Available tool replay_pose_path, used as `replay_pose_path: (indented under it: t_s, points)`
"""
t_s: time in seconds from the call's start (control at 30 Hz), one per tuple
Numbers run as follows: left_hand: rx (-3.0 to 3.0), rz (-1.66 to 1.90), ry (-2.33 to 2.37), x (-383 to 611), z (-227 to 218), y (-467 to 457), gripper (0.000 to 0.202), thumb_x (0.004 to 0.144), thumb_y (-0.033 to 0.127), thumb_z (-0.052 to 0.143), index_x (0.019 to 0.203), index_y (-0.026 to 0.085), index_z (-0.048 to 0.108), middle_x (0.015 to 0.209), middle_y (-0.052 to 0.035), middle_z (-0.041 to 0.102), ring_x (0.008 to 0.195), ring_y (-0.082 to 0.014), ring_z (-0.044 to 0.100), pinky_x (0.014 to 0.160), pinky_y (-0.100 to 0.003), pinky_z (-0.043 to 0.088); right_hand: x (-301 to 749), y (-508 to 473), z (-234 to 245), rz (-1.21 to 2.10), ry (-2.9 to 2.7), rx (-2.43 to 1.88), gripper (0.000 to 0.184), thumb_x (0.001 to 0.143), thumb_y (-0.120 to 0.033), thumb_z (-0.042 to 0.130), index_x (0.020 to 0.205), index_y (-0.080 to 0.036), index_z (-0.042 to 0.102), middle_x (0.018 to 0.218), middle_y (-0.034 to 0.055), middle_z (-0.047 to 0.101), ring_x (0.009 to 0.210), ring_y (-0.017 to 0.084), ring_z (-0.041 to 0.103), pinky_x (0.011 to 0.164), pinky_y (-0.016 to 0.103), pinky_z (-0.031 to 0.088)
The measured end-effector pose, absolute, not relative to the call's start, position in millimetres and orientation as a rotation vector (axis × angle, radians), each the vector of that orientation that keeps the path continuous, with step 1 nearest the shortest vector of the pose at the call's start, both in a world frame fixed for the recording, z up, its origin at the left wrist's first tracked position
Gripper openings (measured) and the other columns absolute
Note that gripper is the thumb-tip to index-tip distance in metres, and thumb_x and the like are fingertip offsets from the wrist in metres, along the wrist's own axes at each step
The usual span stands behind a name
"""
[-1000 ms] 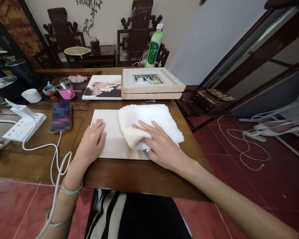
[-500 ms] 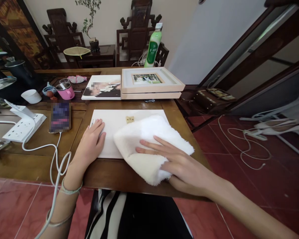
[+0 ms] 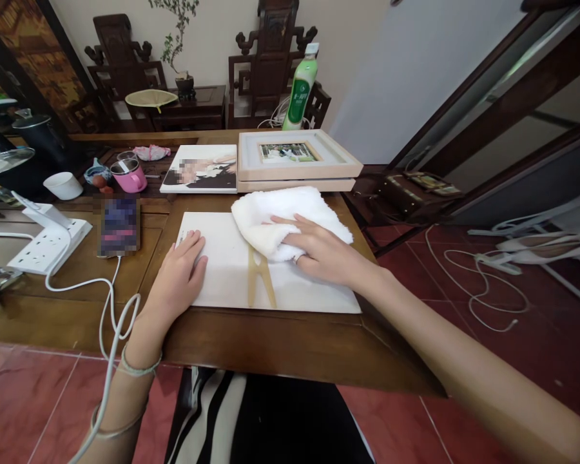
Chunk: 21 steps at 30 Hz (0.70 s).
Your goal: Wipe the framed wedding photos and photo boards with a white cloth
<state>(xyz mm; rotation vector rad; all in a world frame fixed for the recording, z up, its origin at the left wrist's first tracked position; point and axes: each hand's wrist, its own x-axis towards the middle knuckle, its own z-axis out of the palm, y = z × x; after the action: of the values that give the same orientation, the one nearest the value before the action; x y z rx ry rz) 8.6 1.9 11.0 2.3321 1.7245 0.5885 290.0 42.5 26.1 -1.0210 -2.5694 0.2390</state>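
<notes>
A white flat panel lies on the wooden table in front of me. A tan, A-shaped stand leg shows on its face, its upper end hidden under a fluffy white cloth. My left hand rests flat on the panel's left side, fingers stretched out. On the panel's right half, my right hand holds the cloth, some fingers tucked in its fold. The cloth covers the panel's upper right part.
Behind the panel lie a photo print and stacked pale wooden frames, with a green bottle beyond. To the left are a phone, a power strip, loose white cables, a pink mug and a white cup.
My right hand has moved the cloth away from me, toward the panel's far edge, uncovering the two legs of the tan stand. The left hand stays in place.
</notes>
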Motion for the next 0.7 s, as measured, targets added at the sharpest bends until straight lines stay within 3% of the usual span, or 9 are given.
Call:
replay_pose_path:
  t_s: [0.27,0.43,0.7]
  points:
    - [2.322,0.59,1.727,9,12,1,0.044,0.096,0.025,0.035,0.135,0.014,0.051,0.15,-0.0154,0.045,0.143,-0.0269,0.035,0.116,-0.052,0.028,290,-8,23,0.225,-2.537,-1.008,0.043,0.061,0.002,0.043,0.087,-0.019,0.069,0.144,0.0112,0.052,0.14,0.029,0.035,0.114,0.063,0.027]
    - [2.34,0.607,1.718,8,10,2,0.044,0.096,0.025,0.035,0.134,0.014,0.051,0.149,-0.0158,0.046,0.143,-0.0272,0.035,0.116,-0.052,0.029,295,-57,40,0.261,-2.604,-0.957,0.038,0.056,0.003,0.041,0.072,-0.021,0.067,0.14,0.0087,0.056,0.139,0.028,0.038,0.115,0.058,0.031]
    - [2.343,0.585,1.722,8,10,2,0.045,0.096,0.026,0.035,0.135,0.01,0.05,0.149,-0.0174,0.045,0.143,-0.028,0.035,0.116,-0.051,0.029,301,-60,46,0.357,-2.597,-0.898,0.041,0.054,0.003,0.039,0.073,-0.021,0.067,0.139,0.007,0.057,0.136,0.026,0.044,0.116,0.055,0.032]
